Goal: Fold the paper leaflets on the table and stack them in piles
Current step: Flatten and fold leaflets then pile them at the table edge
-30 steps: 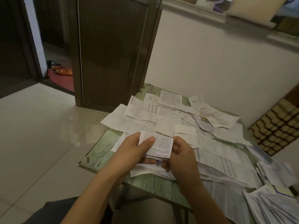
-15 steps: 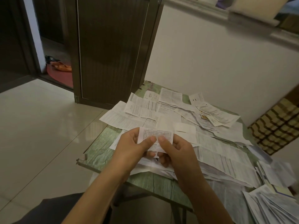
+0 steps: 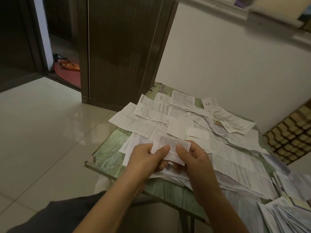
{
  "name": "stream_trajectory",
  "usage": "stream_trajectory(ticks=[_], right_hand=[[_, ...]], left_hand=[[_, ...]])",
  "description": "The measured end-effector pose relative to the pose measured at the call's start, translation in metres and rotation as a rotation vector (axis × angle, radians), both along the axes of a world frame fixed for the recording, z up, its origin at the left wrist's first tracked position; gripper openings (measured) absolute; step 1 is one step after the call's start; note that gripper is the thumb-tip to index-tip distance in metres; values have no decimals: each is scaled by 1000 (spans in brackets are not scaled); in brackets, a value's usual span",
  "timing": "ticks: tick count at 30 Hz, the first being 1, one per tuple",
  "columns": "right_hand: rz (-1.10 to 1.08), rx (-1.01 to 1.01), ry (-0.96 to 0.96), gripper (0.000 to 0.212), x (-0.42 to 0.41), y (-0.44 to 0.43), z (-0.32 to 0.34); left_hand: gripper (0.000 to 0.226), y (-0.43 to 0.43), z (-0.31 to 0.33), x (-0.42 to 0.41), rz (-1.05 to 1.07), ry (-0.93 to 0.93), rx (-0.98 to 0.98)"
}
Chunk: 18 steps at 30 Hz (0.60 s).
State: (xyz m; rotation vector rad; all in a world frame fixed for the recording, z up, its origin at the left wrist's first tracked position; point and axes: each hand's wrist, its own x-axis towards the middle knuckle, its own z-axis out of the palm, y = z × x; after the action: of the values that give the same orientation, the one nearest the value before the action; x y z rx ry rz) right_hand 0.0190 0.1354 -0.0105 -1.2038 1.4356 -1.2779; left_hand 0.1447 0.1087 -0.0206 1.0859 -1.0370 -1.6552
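A small folded printed leaflet [image 3: 171, 145] is held just above the near edge of the green table [image 3: 107, 155]. My left hand [image 3: 146, 158] pinches its left side, thumb on top. My right hand [image 3: 195, 157] pinches its right side, thumb pressing the front face. Several unfolded white leaflets [image 3: 151, 113] lie spread over the tabletop behind and to the right of my hands. A pile of folded leaflets [image 3: 286, 214] sits at the lower right. The leaflet's lower edge is hidden behind my fingers.
A dark wooden door [image 3: 121, 47] stands behind the table's far left corner. A white wall [image 3: 227, 64] runs along the far side. A woven brown-and-tan object [image 3: 291, 132] sits at the right. Tiled floor [image 3: 42, 132] lies to the left.
The leaflet has been drawn smaller between my hands, and my right thumb has come round onto its front face. Both hands have kept their place above the table's near edge.
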Motion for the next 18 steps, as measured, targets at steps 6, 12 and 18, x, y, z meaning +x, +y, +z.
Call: stream_trajectory(ticks=[6,12,18], right_hand=[[44,62,50,29,-10,-6,16],[-10,63,-101,27,-10,-7,8],[15,-158,178,15,-7,-5,13]], left_hand=[[8,-1,3,-1,-75,-147,-204],[9,0,4,-2,-112,-156,-274],[44,-6,3,4,-91,-49,-247]])
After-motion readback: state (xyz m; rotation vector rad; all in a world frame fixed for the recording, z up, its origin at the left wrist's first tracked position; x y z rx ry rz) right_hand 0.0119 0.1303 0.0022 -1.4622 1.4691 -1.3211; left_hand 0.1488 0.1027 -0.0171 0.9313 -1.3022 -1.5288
